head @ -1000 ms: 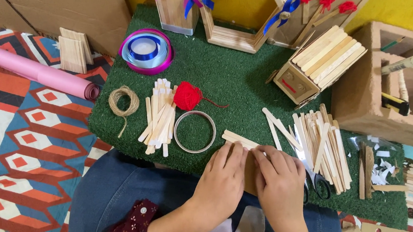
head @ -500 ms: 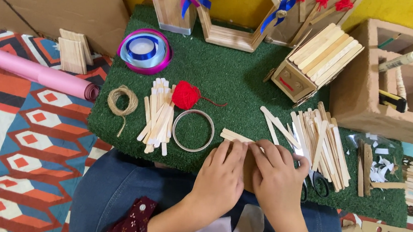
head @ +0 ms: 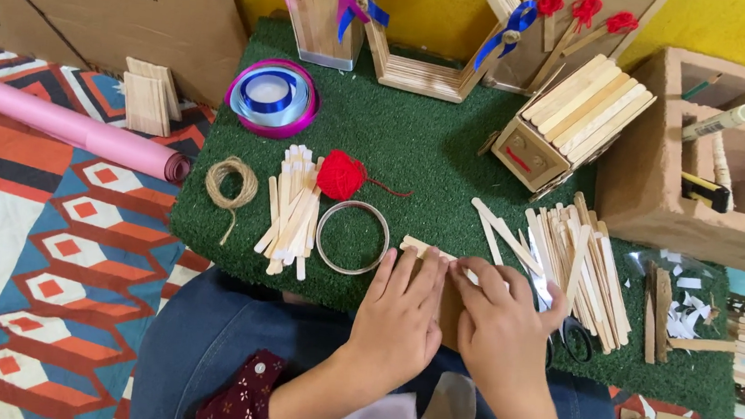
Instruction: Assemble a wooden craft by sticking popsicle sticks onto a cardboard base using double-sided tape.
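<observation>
Pressing down side by side, the left hand [head: 399, 315] and right hand [head: 502, 324] lie flat over a small panel of wooden craft sticks [head: 427, 248] at the near edge of the green turf mat [head: 432, 143]. Only the panel's far end shows past the fingertips. The fingers of both hands are stretched out and held close together, laid on the wood rather than clamped around it.

Just left of the hands lies a metal ring [head: 352, 237], with a red yarn ball [head: 340, 175] beyond it and a loose bundle of sticks [head: 293, 212] beside that. A coil of jute twine [head: 231, 184] sits at the mat's left edge. To the right, a larger heap of sticks [head: 579, 259] spreads out, with scissors [head: 573, 335] partly under it. A small stick-built house [head: 569, 119] stands farther back.
</observation>
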